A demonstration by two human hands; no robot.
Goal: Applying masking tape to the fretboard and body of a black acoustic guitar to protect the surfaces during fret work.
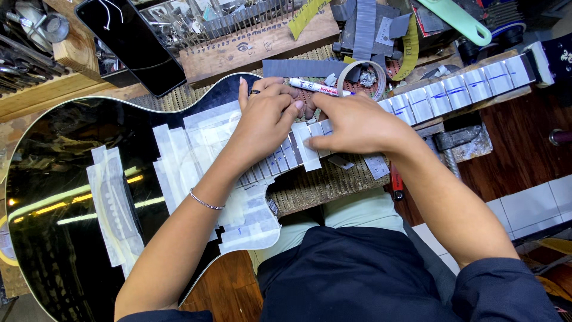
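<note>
- A black guitar (59, 197) is laid flat across a cluttered bench, body at the left, neck (459, 89) running up to the right.
- Strips of pale masking tape (185, 149) are stuck over the body near the neck joint, and a second patch covers the bridge area (113, 203).
- The left hand (265, 116), ringed and with a bracelet at the wrist, is pressed flat on the taped fretboard, fingers curled down; nothing is gripped by it.
- The right hand (357, 122) is laid just beside it, touching it, fingertips pinched onto a tape strip (307, 149) across the fretboard; whether the strip is lifted or only pressed cannot be told.
- The strip is judged best smoothed from its middle outward, with its edges kept tight beside the fret so no wood is left bare.
- A white marker (316, 87) is lying just above the hands, and a tape roll (363, 74) beside it.
- Further right, the neck is covered in tape squares marked with blue lines.
- A dark phone (131, 42) and a wooden block of metal tools (250, 36) are seen at the top left; grey scraps and green-handled scissors (456, 21) at the top right.
- A ribbed mat (316, 188) is spread under the neck, and red-brown floor and white tiles are seen below right.
</note>
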